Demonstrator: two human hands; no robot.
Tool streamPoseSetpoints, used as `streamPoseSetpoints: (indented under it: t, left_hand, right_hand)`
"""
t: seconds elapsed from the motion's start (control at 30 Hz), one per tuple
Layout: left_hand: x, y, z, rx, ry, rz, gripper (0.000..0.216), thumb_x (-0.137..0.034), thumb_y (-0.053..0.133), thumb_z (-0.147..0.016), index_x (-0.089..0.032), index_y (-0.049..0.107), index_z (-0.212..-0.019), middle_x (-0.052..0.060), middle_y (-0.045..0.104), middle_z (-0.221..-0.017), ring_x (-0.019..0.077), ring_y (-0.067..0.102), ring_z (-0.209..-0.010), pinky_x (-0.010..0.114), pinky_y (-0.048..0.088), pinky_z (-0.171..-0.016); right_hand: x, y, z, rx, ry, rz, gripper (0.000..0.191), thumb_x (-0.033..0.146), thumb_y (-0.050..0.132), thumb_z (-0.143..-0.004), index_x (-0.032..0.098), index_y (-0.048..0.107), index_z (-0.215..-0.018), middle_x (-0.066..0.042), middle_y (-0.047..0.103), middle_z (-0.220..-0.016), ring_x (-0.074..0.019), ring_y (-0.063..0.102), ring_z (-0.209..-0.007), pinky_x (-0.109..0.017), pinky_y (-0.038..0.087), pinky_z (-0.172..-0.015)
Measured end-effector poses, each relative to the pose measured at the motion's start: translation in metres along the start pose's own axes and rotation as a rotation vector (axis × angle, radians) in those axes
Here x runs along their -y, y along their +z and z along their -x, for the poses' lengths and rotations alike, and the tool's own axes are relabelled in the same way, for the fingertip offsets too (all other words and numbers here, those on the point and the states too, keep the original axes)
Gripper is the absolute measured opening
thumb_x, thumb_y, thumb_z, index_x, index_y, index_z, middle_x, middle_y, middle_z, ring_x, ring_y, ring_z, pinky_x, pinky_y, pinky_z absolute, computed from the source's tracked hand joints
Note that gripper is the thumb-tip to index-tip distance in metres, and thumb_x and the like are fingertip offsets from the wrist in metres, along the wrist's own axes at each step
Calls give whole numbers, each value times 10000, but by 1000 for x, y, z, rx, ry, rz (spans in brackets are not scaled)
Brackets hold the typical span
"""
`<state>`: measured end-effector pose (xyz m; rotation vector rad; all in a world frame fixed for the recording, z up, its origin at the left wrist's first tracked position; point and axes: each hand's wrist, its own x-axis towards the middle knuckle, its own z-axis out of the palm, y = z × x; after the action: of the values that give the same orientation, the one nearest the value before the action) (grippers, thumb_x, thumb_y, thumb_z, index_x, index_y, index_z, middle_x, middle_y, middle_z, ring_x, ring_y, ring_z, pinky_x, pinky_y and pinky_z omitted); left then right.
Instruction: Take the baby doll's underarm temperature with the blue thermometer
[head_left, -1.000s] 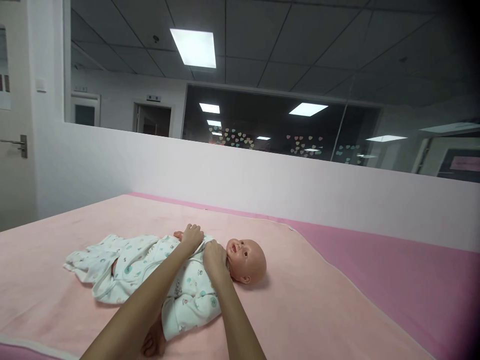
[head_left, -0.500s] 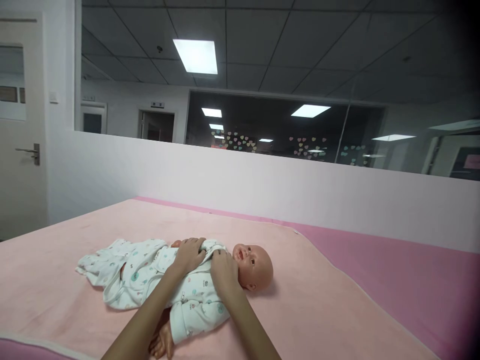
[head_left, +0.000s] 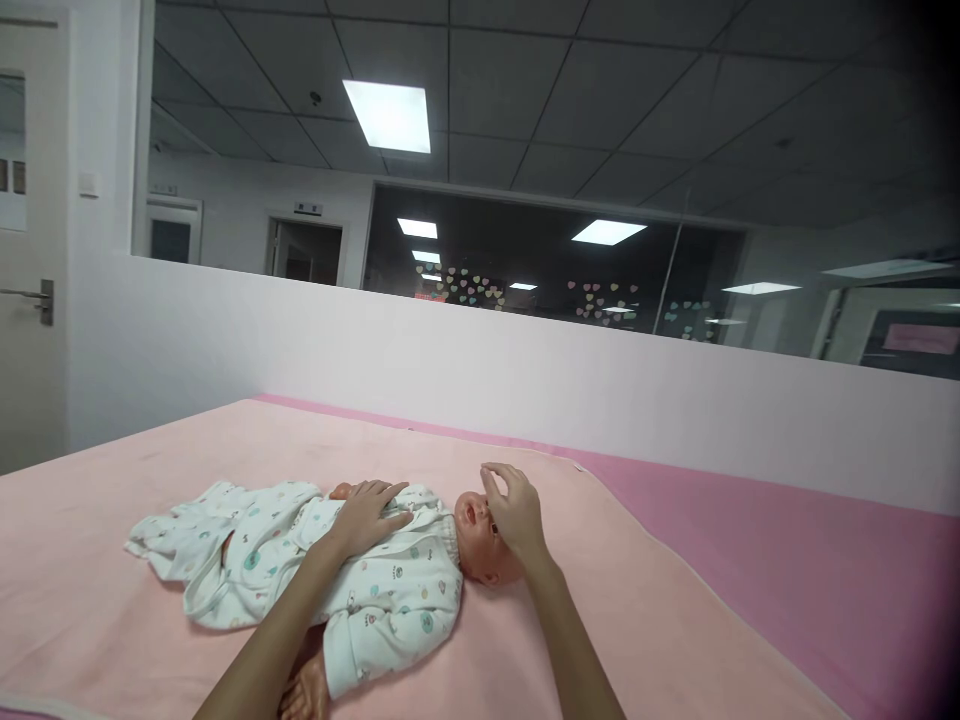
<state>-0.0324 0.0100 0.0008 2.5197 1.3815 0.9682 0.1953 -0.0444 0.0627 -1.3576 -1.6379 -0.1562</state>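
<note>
A baby doll [head_left: 474, 530] lies on its back on a pale pink blanket [head_left: 637, 620], head to the right. It wears a white printed romper [head_left: 390, 590]. My left hand [head_left: 365, 513] rests flat on the doll's chest, fingers stretched out. My right hand [head_left: 513, 512] hovers over the doll's head with fingers loosely curled and apart, holding nothing, and covers most of the face. One bare doll hand [head_left: 304, 690] sticks out of the near sleeve by my left forearm.
The blanket lies on a darker pink mattress [head_left: 825, 570] that reaches to the right. A low white partition wall [head_left: 525, 380] runs behind the bed, with glass above it. A door [head_left: 22, 300] stands at the far left.
My right hand has let go of the romper's collar and lifted right, over the doll's head. My left hand has flattened on the chest.
</note>
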Motion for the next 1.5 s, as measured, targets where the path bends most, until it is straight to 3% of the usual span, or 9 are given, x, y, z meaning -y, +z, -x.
streamPoseSetpoints:
  t: [0.2, 0.37, 0.47, 0.57, 0.7, 0.87, 1.07, 1.23, 1.5]
  left_hand:
    - [-1, -6, 0, 64, -32, 65, 569, -577, 444, -758, -295, 465, -1251, 51, 564, -1153, 262, 442, -1102, 396, 296, -956]
    - [-1, -24, -1, 180, -98, 309, 486, -440, 211, -878, -270, 503, -1227, -1, 508, -1279, 209, 418, -1189, 334, 275, -1009]
    - [2, -29, -1, 204, -132, 324, 463, -462, 286, -852, -285, 521, -1210, -24, 503, -1287, 225, 405, -1210, 333, 289, -1007]
    - [7, -27, 0, 217, -72, 235, 528, -521, 449, -773, -311, 461, -1257, -11, 484, -1304, 254, 381, -1219, 354, 282, -1010]
    - [15, -21, 3, 265, 20, 152, 675, -595, 503, -720, -339, 341, -1323, 27, 415, -1348, 275, 324, -1241, 404, 246, -1021]
    - [13, -23, 6, 300, 49, 123, 759, -613, 538, -685, -342, 282, -1347, 46, 373, -1369, 291, 286, -1254, 426, 248, -1012]
    - [-1, -22, 5, 190, -46, 159, 488, -521, 266, -865, -310, 416, -1278, 29, 524, -1207, 215, 413, -1148, 362, 285, -991]
    - [6, -11, 4, 149, -7, 129, 534, -566, 419, -790, -350, 403, -1278, 28, 535, -1144, 242, 420, -1112, 373, 309, -956]
    - [11, -4, 2, 92, 3, 103, 528, -554, 443, -785, -363, 403, -1275, 21, 532, -1151, 239, 413, -1110, 379, 285, -963]
  right_hand:
    - [-49, -3, -2, 307, 175, -294, 452, 488, 386, -818, 140, 674, -796, -72, 678, -851, -194, 596, -834, -280, 421, -769]
    - [-57, -7, 0, 271, 173, -423, 426, 513, 479, -762, 146, 676, -671, -74, 674, -746, -203, 600, -767, -292, 431, -740]
    - [-56, -8, -1, 279, 137, -442, 364, 484, 529, -734, 155, 650, -635, -53, 655, -694, -183, 590, -706, -284, 444, -689]
    - [-56, -7, 1, 324, 138, -484, 296, 427, 564, -722, 177, 665, -844, -57, 664, -921, -192, 592, -870, -297, 446, -789]
    - [-54, -9, 5, 390, 164, -495, 431, 428, 522, -768, 235, 559, -1151, -38, 505, -1263, -193, 453, -1157, -333, 334, -982]
    - [-47, -16, 9, 536, 146, -528, 420, 493, 453, -803, 188, 658, -1006, -59, 611, -1121, -223, 520, -1083, -349, 373, -945]
    - [-49, -15, 8, 416, 182, -507, 481, 477, 497, -780, 226, 537, -1188, -41, 490, -1278, -204, 469, -1147, -346, 328, -992]
    - [-47, -14, 8, 476, 150, -473, 405, 450, 478, -795, 189, 629, -1066, -53, 567, -1191, -219, 489, -1123, -348, 351, -974]
    - [-47, -13, 7, 450, 182, -462, 416, 446, 515, -755, 187, 633, -1058, -56, 574, -1180, -226, 483, -1136, -364, 339, -991]
